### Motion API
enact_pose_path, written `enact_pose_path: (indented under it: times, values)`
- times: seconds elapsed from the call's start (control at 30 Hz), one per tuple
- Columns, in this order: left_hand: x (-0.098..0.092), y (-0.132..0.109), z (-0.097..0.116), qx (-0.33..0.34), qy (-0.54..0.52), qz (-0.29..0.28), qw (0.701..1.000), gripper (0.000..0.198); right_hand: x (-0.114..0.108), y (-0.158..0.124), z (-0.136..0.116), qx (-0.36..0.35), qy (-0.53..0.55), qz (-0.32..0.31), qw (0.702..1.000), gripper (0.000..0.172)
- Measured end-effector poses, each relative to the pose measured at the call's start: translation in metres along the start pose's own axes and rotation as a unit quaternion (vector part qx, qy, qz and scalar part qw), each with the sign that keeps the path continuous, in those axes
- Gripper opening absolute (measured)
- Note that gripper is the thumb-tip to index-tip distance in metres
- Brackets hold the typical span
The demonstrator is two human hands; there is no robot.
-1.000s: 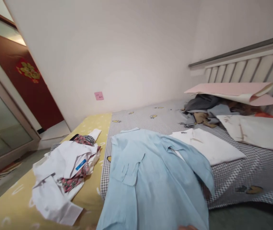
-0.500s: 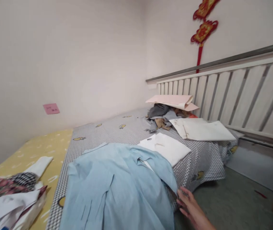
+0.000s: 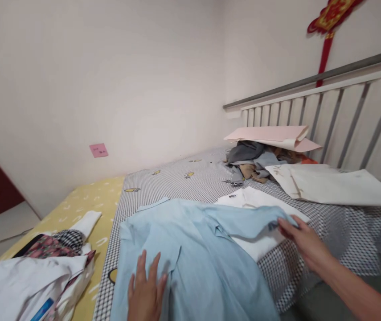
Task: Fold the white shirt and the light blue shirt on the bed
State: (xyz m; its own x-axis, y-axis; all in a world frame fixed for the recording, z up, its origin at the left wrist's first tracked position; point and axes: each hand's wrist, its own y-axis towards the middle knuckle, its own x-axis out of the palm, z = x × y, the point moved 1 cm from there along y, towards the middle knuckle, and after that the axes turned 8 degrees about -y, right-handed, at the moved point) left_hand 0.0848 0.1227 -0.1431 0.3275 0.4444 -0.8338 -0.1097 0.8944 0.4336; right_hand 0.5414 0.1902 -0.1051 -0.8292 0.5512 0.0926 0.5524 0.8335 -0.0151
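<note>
A light blue shirt (image 3: pixel 197 249) lies spread on the bed, its collar toward the wall. My right hand (image 3: pixel 305 240) pinches the end of its right-hand sleeve and holds it out to the side, above a folded white garment (image 3: pixel 257 249). My left hand (image 3: pixel 146 290) rests with fingers spread over the left part of the shirt, seemingly touching the cloth. The lower end of the shirt runs out of view.
A checked bedsheet (image 3: pixel 163 183) and a yellow sheet (image 3: pixel 110 191) cover the bed. Several clothes (image 3: pixel 26 276) lie heaped at left. Toward the radiator (image 3: pixel 344 111) are a dark clothes pile (image 3: pixel 247 154), pink sheets (image 3: pixel 270 133) and a flat white bag (image 3: pixel 337 185).
My right hand has lifted the sleeve from the bed's edge and drawn it up and outward. My left hand has come into view over the shirt. The camera has turned left.
</note>
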Motion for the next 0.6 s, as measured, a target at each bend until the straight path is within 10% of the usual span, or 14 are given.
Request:
enact_pose_path:
  times: [0.13, 0.27, 0.5, 0.6]
  values:
    - [0.041, 0.025, 0.003, -0.006, 0.061, -0.127, 0.99, 0.051, 0.044, 0.06, -0.071, -0.047, 0.022, -0.005, 0.999, 0.025]
    - [0.069, 0.013, -0.009, 0.023, 0.113, -0.106, 0.988, 0.05, 0.085, 0.11, -0.119, -0.077, 0.035, 0.036, 0.996, 0.017]
    - [0.076, 0.006, -0.01, 0.01, 0.097, -0.075, 0.992, 0.049, 0.13, 0.157, -0.145, -0.096, 0.058, 0.177, 0.978, 0.012]
    - [0.078, 0.006, -0.009, -0.003, 0.085, -0.07, 0.994, 0.05, 0.151, 0.161, -0.144, -0.129, 0.045, 0.142, 0.98, 0.014]
